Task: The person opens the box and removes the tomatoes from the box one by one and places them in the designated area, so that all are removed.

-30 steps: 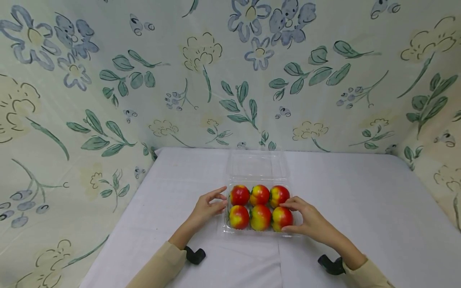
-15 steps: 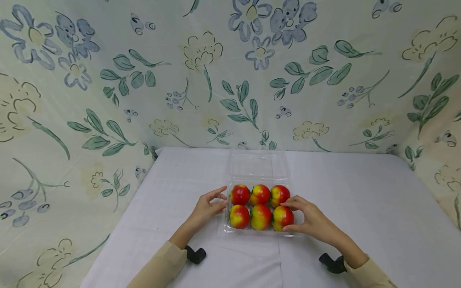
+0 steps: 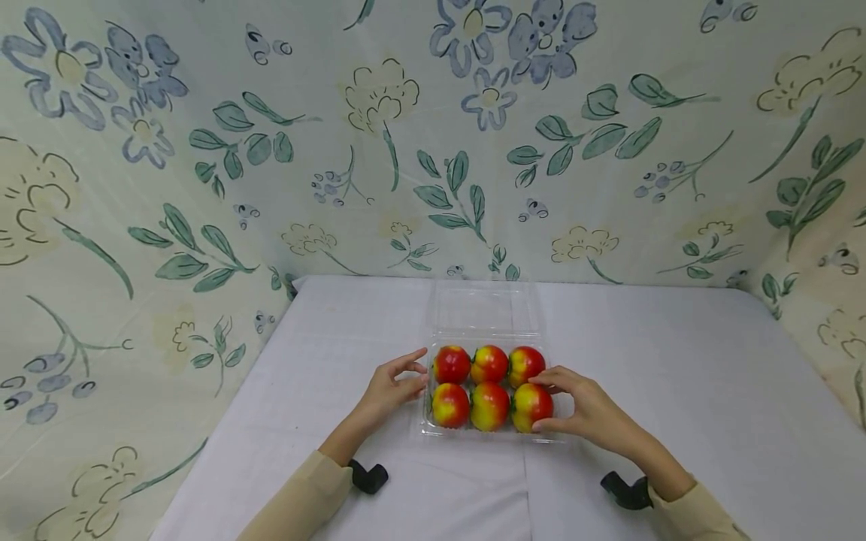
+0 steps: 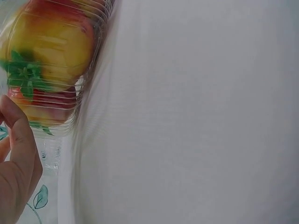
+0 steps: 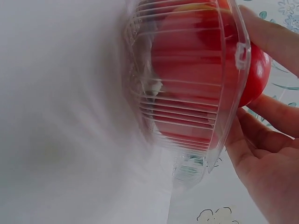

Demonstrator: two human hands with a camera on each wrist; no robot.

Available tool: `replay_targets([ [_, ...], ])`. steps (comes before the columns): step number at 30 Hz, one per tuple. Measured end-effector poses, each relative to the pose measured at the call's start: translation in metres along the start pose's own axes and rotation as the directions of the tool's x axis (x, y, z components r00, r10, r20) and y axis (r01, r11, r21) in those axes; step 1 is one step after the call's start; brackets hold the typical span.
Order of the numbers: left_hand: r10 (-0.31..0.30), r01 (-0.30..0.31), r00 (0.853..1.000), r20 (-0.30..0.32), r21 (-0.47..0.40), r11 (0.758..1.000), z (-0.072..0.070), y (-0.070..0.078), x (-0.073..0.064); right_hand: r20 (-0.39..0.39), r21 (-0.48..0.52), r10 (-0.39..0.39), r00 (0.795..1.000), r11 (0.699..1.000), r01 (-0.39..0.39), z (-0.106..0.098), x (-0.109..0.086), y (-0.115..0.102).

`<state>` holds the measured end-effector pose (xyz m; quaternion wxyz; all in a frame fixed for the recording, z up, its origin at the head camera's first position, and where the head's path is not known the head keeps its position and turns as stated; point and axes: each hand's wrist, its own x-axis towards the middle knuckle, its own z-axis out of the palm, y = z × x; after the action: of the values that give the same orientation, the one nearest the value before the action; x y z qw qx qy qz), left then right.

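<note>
A clear plastic clamshell box [image 3: 492,433] lies with its lid folded back on the table. Two rows of glossy red-and-yellow fruit fill it; green leafy tops show, but their exact kind is unclear. In the head view my right hand [image 3: 595,412] grips the front right fruit [image 3: 532,408] between thumb and fingers. The right wrist view has this fruit [image 5: 258,77] rising above the box rim, the fingers around it. At the left rim my left hand [image 3: 389,391] rests with loosely bent fingers, fingertips at the box wall; in its wrist view part of this hand [image 4: 17,163] is visible.
The transparent lid [image 3: 483,309] extends toward the back. White cloth covers the table [image 3: 649,353], and a flower-printed curtain [image 3: 433,150] stands behind and at the sides. Black mounts [image 3: 368,477] are worn at both wrists.
Almost nothing differs. The right hand has shifted very slightly to the right; the left hand, the box and the fruit stay essentially in place.
</note>
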<state>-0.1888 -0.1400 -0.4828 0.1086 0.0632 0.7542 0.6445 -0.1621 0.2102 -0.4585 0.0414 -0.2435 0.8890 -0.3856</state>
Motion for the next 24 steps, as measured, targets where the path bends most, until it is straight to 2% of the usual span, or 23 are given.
replay_targets([
  [4, 0.009, -0.009, 1.000, -0.008, -0.003, 1.000, 0.000, -0.004, 0.001, 0.003, 0.003, -0.003, 1.000, 1.000, 0.003, -0.001, 0.000, -0.001],
  [7, 0.007, -0.007, 1.000, -0.012, -0.017, 1.000, -0.002, -0.017, 0.007, 0.003, 0.006, -0.012, 1.000, 1.000, 0.012, -0.002, -0.001, -0.002],
  [18, 0.024, -0.024, 1.000, 0.000, -0.044, 0.999, -0.003, -0.019, 0.008, -0.013, 0.007, -0.009, 1.000, 1.000, 0.009, -0.007, -0.003, -0.002],
  [24, 0.010, -0.010, 1.000, -0.005, -0.049, 0.999, -0.003, -0.018, 0.008, -0.028, 0.023, -0.008, 1.000, 1.000, 0.008, -0.008, -0.003, -0.001],
])
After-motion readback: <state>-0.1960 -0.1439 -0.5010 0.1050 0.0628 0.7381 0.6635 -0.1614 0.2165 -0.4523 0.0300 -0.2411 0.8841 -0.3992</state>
